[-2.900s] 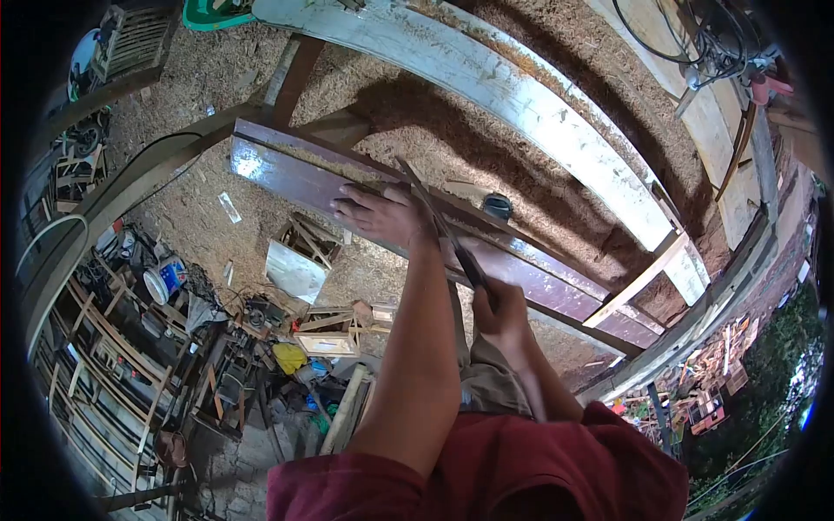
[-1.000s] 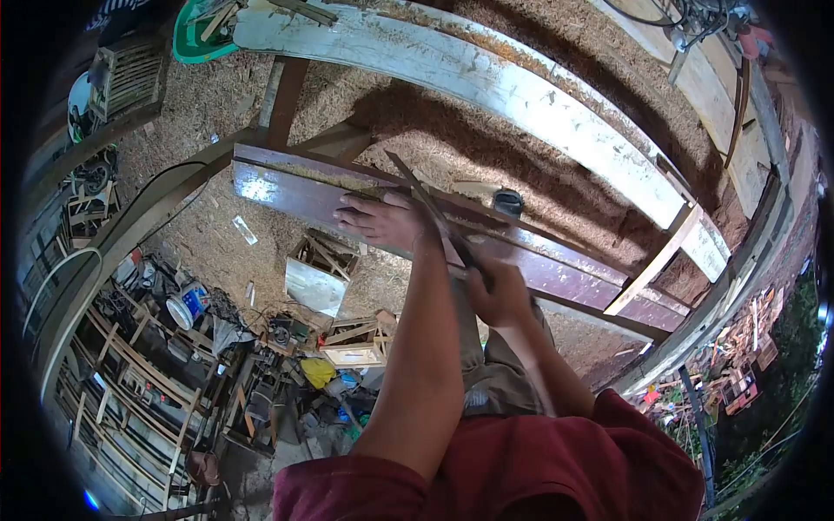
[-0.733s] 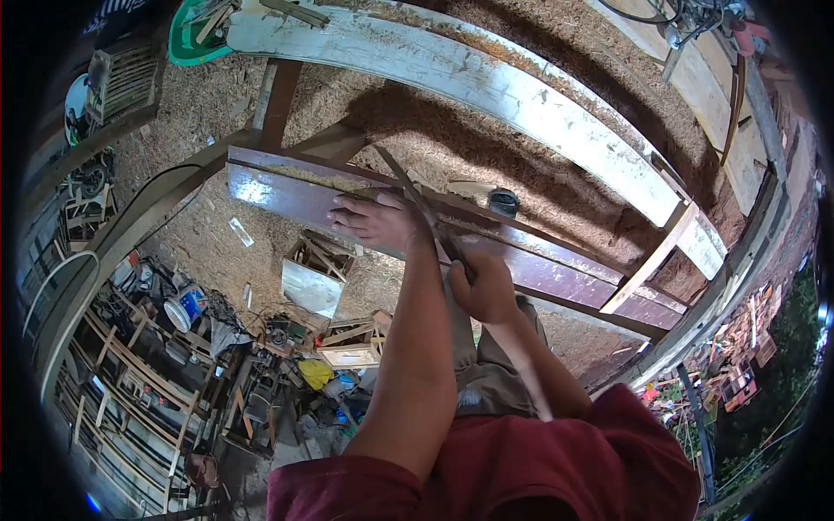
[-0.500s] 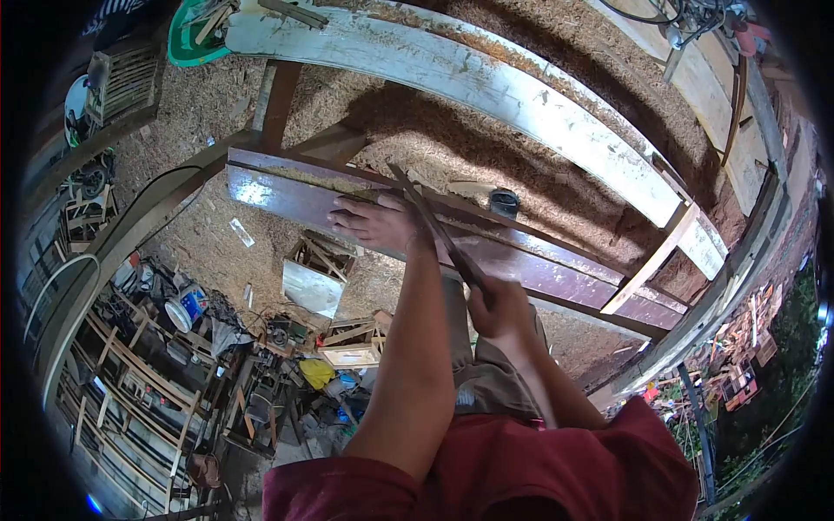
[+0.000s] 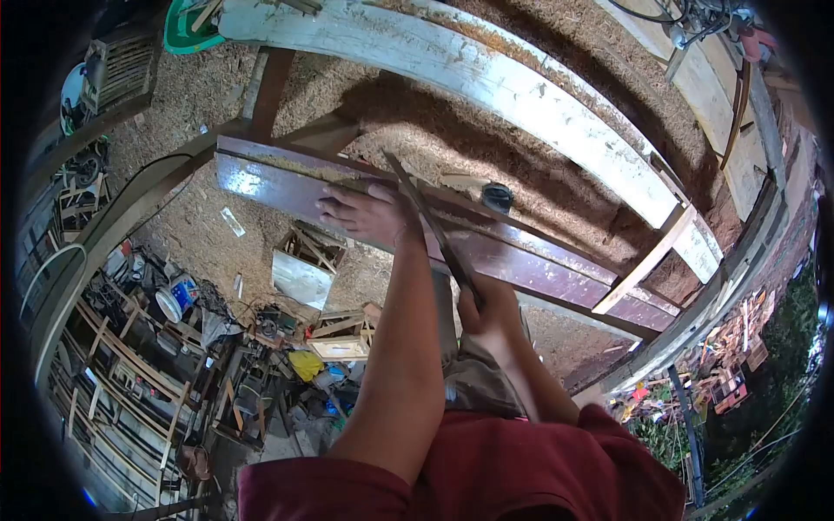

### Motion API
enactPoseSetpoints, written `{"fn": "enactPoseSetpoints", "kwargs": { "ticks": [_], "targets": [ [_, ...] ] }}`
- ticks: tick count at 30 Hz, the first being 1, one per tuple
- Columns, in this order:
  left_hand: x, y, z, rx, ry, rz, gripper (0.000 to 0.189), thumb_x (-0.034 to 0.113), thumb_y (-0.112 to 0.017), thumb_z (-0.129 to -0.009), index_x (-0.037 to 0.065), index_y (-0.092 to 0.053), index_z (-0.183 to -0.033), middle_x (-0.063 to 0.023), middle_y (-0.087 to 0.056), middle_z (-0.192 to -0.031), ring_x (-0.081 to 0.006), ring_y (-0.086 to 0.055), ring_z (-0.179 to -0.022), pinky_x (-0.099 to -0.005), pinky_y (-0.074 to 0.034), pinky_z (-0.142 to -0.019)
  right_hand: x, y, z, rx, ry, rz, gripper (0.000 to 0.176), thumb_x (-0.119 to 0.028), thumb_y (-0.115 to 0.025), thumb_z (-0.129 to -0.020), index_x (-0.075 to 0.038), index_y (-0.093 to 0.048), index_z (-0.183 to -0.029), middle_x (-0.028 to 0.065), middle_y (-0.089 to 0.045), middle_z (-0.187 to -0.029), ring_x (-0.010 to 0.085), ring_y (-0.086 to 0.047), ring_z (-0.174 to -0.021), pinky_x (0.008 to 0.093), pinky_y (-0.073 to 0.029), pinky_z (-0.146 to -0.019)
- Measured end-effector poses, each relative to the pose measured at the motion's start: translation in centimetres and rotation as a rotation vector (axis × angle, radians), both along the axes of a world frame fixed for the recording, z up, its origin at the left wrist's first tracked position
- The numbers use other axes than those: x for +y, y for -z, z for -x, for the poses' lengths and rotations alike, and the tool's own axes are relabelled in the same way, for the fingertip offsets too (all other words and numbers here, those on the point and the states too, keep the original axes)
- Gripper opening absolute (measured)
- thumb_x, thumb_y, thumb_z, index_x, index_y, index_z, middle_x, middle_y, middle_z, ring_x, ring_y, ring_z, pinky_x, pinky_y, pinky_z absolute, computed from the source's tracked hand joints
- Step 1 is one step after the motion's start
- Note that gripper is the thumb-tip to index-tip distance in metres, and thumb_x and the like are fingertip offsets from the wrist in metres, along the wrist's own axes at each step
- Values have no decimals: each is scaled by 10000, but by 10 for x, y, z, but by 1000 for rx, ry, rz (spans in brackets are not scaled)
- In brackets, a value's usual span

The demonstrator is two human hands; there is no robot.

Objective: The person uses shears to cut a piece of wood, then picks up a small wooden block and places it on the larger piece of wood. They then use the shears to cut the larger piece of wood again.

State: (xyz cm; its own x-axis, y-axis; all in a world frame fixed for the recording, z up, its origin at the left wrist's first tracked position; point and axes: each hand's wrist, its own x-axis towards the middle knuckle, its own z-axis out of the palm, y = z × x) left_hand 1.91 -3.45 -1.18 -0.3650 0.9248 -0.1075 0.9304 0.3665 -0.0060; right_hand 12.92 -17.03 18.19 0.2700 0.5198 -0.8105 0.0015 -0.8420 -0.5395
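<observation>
A long reddish-brown plank point(image 5: 278, 181) runs across in front of me, with a groove along its length. My left hand point(image 5: 369, 211) lies flat on its upper face, fingers spread toward the left end. Closed around the near end of a long, dark, tapered handsaw point(image 5: 430, 227) is my right hand point(image 5: 488, 308). I see the blade nearly edge-on, so its teeth do not show. It crosses the plank just right of my left hand, its narrow tip past the far edge.
A long whitish board point(image 5: 469, 74) stretches beyond the plank. A pale wooden strip point(image 5: 645, 260) crosses the plank's right part. Below are a small wooden box point(image 5: 304, 276), a dark cup-like object point(image 5: 497, 198) and shavings. A green basin point(image 5: 182, 35) stands far left.
The whole view has shifted slightly, so the plank appears a little higher and further left. My left hand stays on the plank, and the handsaw still lies across it with little visible movement.
</observation>
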Motion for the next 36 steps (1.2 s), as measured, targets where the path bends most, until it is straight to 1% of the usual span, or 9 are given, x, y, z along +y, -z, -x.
{"fn": "enactPoseSetpoints", "kwargs": {
  "ticks": [7,8,11,16,20,24,30,34,36],
  "targets": [
    [4,-1,-3,28,22,-4,824,394,-435,-998,89,-115,-1694,-260,-122,-1734,-488,-132,-1591,-610,-241,-1238,14,33,24,-219,36,-138,223,-243,-626,-903,-46,-714,-961,242,-646,-734,468,-663,-744,501,-509,-663],
    [2,0,-2,27,33,-11,825,393,-436,-997,89,-116,-1694,-258,-127,-1734,-488,-137,-1590,-608,-244,-1237,6,26,22,-148,153,-167,218,-166,-597,-924,20,-625,-813,228,-535,-626,288,-519,-525,431,-412,-554],
    [7,-5,-9,42,-24,50,825,386,-438,-992,89,-121,-1693,-257,-139,-1731,-487,-150,-1587,-599,-258,-1236,-27,-10,12,-15,164,-92,248,-194,-604,-922,19,-605,-794,248,-536,-639,291,-490,-523,424,-409,-552],
    [5,-3,-6,43,-12,24,817,388,-422,-997,96,-113,-1695,-260,-124,-1733,-492,-155,-1585,-593,-266,-1233,3,38,27,-263,56,-203,237,-232,-611,-885,-48,-732,-975,210,-646,-693,418,-670,-648,525,-504,-627],
    [6,0,-6,52,-12,41,820,401,-424,-1004,92,-107,-1695,-262,-111,-1736,-494,-160,-1583,-595,-273,-1224,-33,-11,16,-19,145,-86,227,-207,-607,-919,13,-662,-916,247,-571,-671,486,-591,-649,493,-460,-601],
    [6,0,-7,67,-3,60,825,400,-437,-1005,90,-108,-1694,-262,-103,-1739,-495,-162,-1583,-595,-286,-1213,1,25,21,-227,53,-124,221,-242,-622,-901,-33,-684,-860,243,-643,-718,466,-652,-683,512,-507,-631],
    [7,1,-5,98,-7,66,825,396,-439,-1006,90,-102,-1695,-257,-124,-1736,-487,-175,-1582,-592,-304,-1201,-33,-9,11,40,118,-35,240,-233,-624,-902,-3,-654,-843,272,-620,-745,502,-627,-749,534,-479,-675],
    [5,5,-5,76,10,32,829,391,-439,-1003,89,-98,-1695,-246,-136,-1736,-483,-178,-1581,-600,-308,-1193,4,28,20,-187,85,-160,257,-231,-602,-912,10,-646,-836,279,-604,-718,500,-623,-718,531,-478,-669],
    [4,-2,-7,64,25,47,833,393,-440,-999,88,-98,-1695,-242,-135,-1737,-482,-171,-1583,-615,-302,-1190,-8,26,20,-119,143,-134,261,-232,-598,-916,13,-638,-834,281,-599,-714,505,-621,-718,535,-474,-667]
  ]
}}
